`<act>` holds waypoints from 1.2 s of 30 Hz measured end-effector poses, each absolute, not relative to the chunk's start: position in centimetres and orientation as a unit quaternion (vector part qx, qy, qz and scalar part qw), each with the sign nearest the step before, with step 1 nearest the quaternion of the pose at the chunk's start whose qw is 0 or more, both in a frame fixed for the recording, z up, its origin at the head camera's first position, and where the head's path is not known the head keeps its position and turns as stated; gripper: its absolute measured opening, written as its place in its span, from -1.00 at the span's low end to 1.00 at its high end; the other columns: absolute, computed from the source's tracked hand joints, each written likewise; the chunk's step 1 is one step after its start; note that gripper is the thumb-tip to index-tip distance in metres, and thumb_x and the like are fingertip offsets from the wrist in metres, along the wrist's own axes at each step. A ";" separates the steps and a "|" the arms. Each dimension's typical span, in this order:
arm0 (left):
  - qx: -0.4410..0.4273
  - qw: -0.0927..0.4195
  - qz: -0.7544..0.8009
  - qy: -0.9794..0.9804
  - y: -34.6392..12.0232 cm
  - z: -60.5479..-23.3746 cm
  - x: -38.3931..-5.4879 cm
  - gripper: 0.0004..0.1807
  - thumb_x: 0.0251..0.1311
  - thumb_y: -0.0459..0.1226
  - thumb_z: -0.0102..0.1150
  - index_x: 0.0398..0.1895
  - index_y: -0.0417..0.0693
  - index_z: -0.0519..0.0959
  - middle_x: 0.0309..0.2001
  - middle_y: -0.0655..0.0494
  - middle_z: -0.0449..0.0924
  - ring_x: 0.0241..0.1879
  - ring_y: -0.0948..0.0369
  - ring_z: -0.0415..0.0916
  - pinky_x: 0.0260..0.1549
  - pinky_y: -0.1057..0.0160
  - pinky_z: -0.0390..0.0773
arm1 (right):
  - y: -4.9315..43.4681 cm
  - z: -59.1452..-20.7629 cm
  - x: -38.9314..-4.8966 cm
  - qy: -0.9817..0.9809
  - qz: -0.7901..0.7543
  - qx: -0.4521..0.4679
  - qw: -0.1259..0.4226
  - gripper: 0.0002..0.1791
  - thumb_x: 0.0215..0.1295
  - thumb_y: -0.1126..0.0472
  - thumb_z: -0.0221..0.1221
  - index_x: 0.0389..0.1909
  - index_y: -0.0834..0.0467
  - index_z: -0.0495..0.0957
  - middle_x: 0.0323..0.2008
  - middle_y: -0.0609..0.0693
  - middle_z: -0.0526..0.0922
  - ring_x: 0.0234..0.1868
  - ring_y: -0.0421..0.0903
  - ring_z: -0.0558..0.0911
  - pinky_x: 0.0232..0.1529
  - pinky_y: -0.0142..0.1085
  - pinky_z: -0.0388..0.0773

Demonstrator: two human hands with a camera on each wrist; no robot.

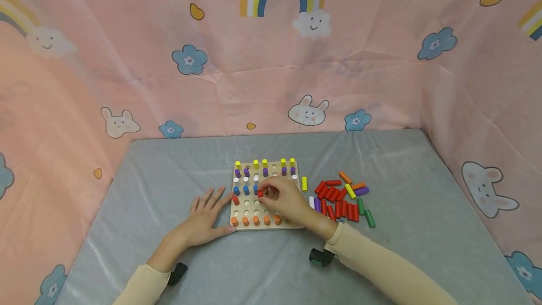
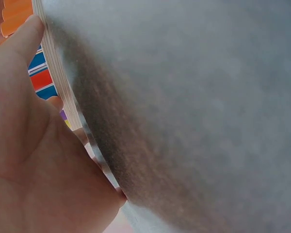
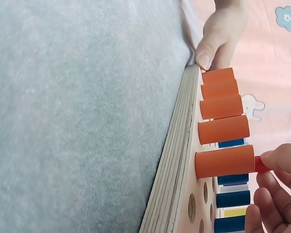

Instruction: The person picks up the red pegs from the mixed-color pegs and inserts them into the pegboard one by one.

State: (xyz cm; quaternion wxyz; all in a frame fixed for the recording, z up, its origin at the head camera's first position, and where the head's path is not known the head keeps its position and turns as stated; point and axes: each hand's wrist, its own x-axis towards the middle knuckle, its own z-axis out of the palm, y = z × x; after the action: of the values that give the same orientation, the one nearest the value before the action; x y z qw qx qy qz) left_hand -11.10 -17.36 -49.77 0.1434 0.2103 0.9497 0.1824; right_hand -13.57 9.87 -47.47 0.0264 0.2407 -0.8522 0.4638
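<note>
A pink backdrop (image 1: 237,93) is hanging behind a gray table (image 1: 254,267). A wooden board (image 1: 267,228) is lying on the table, well in from its far edge. The person's left hand (image 1: 203,222) is resting with fingers spread wide at the board's left edge, the thumb touching its near left corner. The right hand (image 1: 288,201) is hovering over the board, narrowly pinching a peg. Loose pegs (image 1: 332,194), mostly red, are lying beyond the board's right edge. Orange pegs (image 1: 256,220) are standing along its near edge, yellow pegs (image 1: 264,162) along its far edge. A red peg (image 1: 260,193), the pinched one, is showing between the right fingertips, near the board's middle.
</note>
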 end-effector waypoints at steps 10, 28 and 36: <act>0.213 0.142 0.185 0.949 -17.3 -49.6 -11.1 -0.01 0.18 0.28 0.16 0.59 0.19 0.01 0.63 -0.03 -0.16 0.59 -0.19 -0.26 0.39 -0.44 -0.17 | 9.5 -47.8 -13.6 -0.844 0.474 0.250 0.014 -0.81 0.16 0.32 0.38 -0.20 0.12 0.67 -0.33 -0.07 0.67 -0.41 -0.20 0.51 -0.37 -0.45 0.49; 0.211 0.143 0.186 0.949 -17.4 -49.5 -11.0 -0.02 0.18 0.30 0.14 0.59 0.21 0.02 0.62 -0.03 -0.16 0.59 -0.20 -0.26 0.38 -0.46 -0.18 | 8.1 -47.7 -13.9 -0.855 0.449 0.260 -0.010 -0.83 0.19 0.30 0.35 -0.19 0.14 0.66 -0.28 -0.05 0.68 -0.45 -0.26 0.49 -0.40 -0.49 0.46; 0.210 0.146 0.186 0.949 -17.3 -49.4 -11.0 -0.02 0.19 0.29 0.15 0.59 0.21 0.01 0.63 -0.02 -0.17 0.59 -0.19 -0.27 0.39 -0.45 -0.19 | 7.7 -47.9 -13.9 -0.859 0.439 0.264 -0.003 -0.83 0.19 0.28 0.36 -0.19 0.11 0.66 -0.28 -0.08 0.68 -0.49 -0.24 0.45 -0.44 -0.49 0.42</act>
State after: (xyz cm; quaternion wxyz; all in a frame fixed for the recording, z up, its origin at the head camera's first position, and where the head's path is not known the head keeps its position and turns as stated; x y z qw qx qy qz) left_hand -10.97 -17.27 -49.39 0.1458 0.2102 0.9486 0.1861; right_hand -13.95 7.74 -47.87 -0.0026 0.2641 -0.8588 0.4390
